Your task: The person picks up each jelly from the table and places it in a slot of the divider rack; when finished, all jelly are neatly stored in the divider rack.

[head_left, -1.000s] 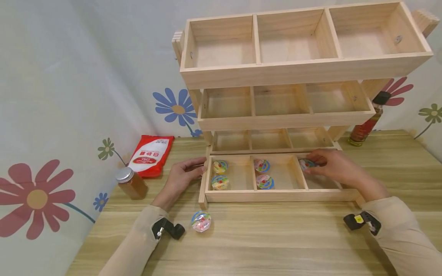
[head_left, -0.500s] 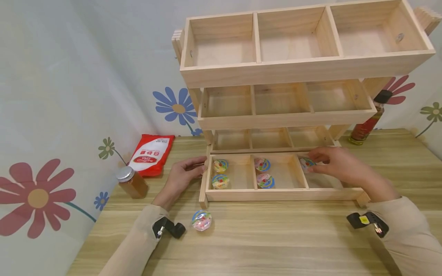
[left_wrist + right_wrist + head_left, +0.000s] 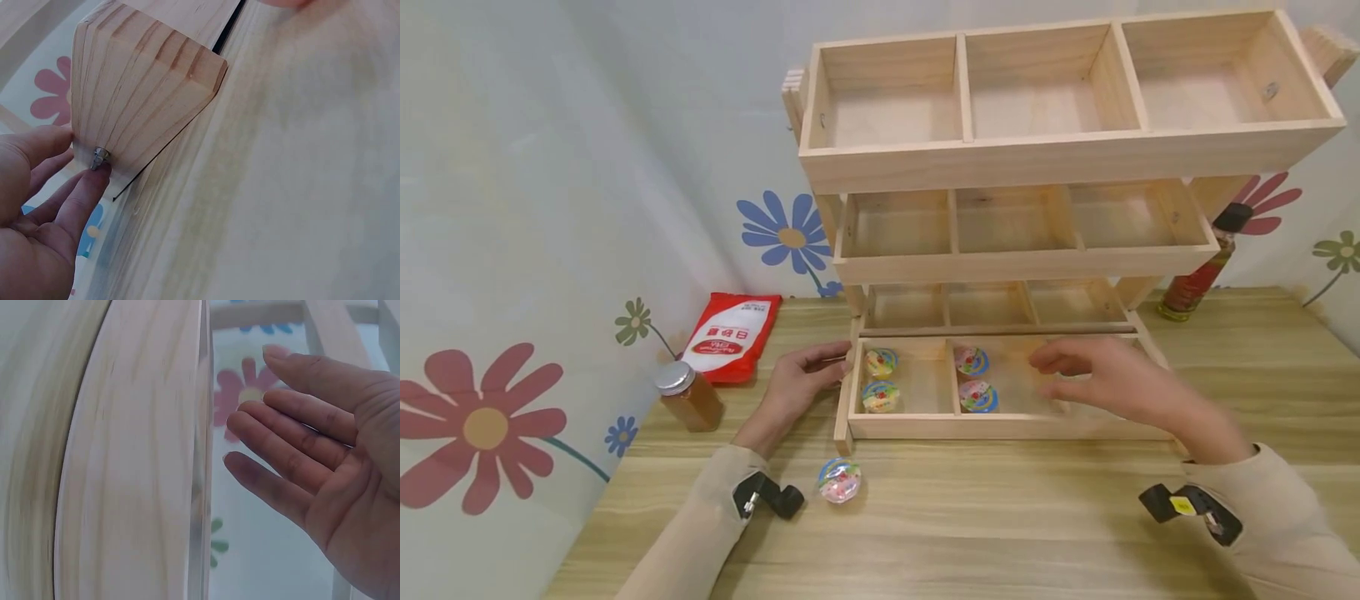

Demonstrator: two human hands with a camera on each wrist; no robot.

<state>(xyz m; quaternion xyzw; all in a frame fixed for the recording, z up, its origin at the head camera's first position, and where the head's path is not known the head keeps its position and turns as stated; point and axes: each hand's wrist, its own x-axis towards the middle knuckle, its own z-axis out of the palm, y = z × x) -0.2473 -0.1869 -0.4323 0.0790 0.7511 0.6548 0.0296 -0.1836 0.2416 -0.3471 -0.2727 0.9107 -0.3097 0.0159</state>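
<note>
In the head view my left hand [image 3: 799, 387] touches the left side of the wooden rack [image 3: 1000, 427] at its lowest front tray. Up close, its fingertips lie by a metal bolt [image 3: 100, 156] on the rack's wooden side piece [image 3: 140, 81]. My right hand [image 3: 1101, 379] hovers over the tray's middle and right compartments, fingers apart and holding nothing, as the right wrist view shows. Two yellowish jelly cups [image 3: 880, 397] sit in the left compartment, two pink jelly cups [image 3: 978, 397] in the middle one. The right compartment is largely hidden behind the right hand.
Another jelly cup [image 3: 839, 481] lies on the table [image 3: 970, 533] before the rack's left foot. Left of the rack are a red-and-white bag [image 3: 726, 337] and a lidded jar [image 3: 691, 398]. A dark-capped bottle [image 3: 1198, 267] stands behind right. Upper trays [image 3: 1067, 158] overhang the lowest one.
My right hand has let go of a jelly cup in the right compartment and moved left toward the middle compartment. The left hand stays at the rack's side.
</note>
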